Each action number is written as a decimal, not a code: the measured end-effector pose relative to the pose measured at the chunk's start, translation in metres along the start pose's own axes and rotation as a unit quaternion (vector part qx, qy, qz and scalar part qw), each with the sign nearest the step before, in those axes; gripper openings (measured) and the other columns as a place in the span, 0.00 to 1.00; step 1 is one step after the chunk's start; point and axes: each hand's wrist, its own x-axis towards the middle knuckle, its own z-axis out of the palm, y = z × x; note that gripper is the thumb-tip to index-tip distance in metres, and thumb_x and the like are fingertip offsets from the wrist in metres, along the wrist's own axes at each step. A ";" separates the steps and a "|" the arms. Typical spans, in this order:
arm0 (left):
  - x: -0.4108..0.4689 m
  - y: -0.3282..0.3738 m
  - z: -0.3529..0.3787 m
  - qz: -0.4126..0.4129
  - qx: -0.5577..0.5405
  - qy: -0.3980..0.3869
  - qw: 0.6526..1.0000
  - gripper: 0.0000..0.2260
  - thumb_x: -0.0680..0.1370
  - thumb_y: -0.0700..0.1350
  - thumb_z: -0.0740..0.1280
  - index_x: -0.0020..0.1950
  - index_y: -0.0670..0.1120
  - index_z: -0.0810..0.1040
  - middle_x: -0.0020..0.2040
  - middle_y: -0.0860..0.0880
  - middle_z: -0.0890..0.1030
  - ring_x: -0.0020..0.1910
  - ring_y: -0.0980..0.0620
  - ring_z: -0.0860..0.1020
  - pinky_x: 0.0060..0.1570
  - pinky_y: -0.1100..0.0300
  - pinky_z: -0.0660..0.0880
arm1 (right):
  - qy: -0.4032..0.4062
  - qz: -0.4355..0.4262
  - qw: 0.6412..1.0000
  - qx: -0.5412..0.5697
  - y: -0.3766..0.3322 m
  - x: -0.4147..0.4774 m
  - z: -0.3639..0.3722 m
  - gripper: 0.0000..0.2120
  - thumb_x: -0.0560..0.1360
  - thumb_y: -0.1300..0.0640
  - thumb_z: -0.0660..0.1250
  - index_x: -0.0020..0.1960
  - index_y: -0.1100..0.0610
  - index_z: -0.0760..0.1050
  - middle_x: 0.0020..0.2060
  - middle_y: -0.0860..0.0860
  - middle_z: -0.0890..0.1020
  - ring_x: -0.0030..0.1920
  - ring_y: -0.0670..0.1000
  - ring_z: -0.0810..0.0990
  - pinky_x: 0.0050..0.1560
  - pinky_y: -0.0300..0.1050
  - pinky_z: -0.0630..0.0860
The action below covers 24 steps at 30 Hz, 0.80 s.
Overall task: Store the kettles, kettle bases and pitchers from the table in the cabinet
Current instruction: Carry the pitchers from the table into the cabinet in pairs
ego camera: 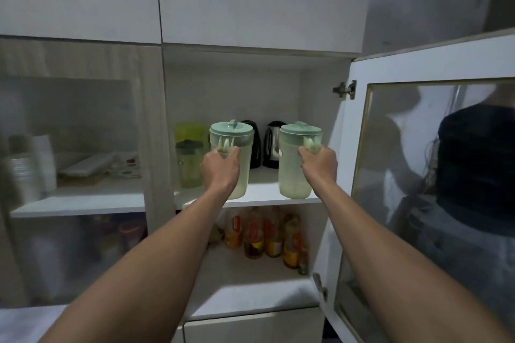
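From the head camera we look into an open cabinet compartment with both arms stretched forward. Our left hand (220,164) has its fingers curled round the handle of the left pitcher (234,133), a pale translucent one with a mint-green lid. The handle faces us, so the hand covers the lower left of the body. The lid and upper rim stand above the knuckles, and the rest of the body shows to the right of the wrist and below it.

Our right hand (317,163) grips the handle of the right pitcher (292,170), which is of the same kind. Here the handle sits on the pitcher's right side, so almost the whole body lies to the left of the fist and the lid rises just above it.

Both pitchers are upright, well apart from each other, with their bases at the front part of the upper shelf (264,189). We cannot tell whether they rest on it or hang just over it.

Behind them at the back of that shelf stand a black kettle (255,153) and a steel kettle (273,145), side by side in the gap between the two pitchers. To the left of our left hand stand two yellow-green pitchers (189,147), one behind the other.

On the shelf below is a cluster of bottles (264,234) with red and yellow labels. The glass door (418,64) is swung open on the right, and its pane reflects a person in a dark top. The left compartment (69,133) is closed behind frosted glass, and what is inside is blurred.
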 end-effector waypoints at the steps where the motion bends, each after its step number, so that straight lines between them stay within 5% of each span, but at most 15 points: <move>1: 0.003 -0.003 0.007 -0.001 -0.003 -0.008 1.000 0.11 0.76 0.49 0.67 0.37 0.45 0.78 0.33 0.49 0.79 0.32 0.51 0.75 0.32 0.58 0.70 | 0.006 0.005 1.000 -0.001 0.004 0.004 0.000 0.09 0.76 0.53 0.68 0.46 0.60 0.80 0.39 0.54 0.83 0.38 0.52 0.80 0.32 0.41 0.68; 9: 0.040 -0.029 0.068 -0.008 -0.020 -0.051 0.998 0.11 0.75 0.50 0.66 0.39 0.44 0.80 0.35 0.47 0.81 0.36 0.47 0.78 0.36 0.54 0.75 | 0.032 0.023 0.999 -0.014 0.037 0.048 0.012 0.09 0.75 0.53 0.68 0.44 0.60 0.80 0.37 0.55 0.82 0.36 0.53 0.80 0.30 0.41 0.66; 16: 0.085 -0.065 0.135 -0.029 -0.031 -0.056 0.998 0.11 0.78 0.47 0.67 0.40 0.42 0.79 0.32 0.48 0.78 0.30 0.52 0.73 0.28 0.60 0.66 | 0.012 0.024 0.999 -0.019 0.081 0.109 0.050 0.09 0.76 0.55 0.68 0.39 0.57 0.77 0.33 0.51 0.79 0.34 0.51 0.77 0.30 0.41 0.67; 24: 0.146 -0.117 0.211 -0.084 -0.034 -0.058 0.994 0.10 0.79 0.49 0.66 0.43 0.44 0.79 0.34 0.47 0.78 0.31 0.50 0.73 0.32 0.59 0.68 | -0.040 0.031 0.999 -0.019 0.137 0.186 0.101 0.06 0.78 0.55 0.67 0.45 0.56 0.78 0.34 0.49 0.79 0.33 0.48 0.77 0.29 0.40 0.69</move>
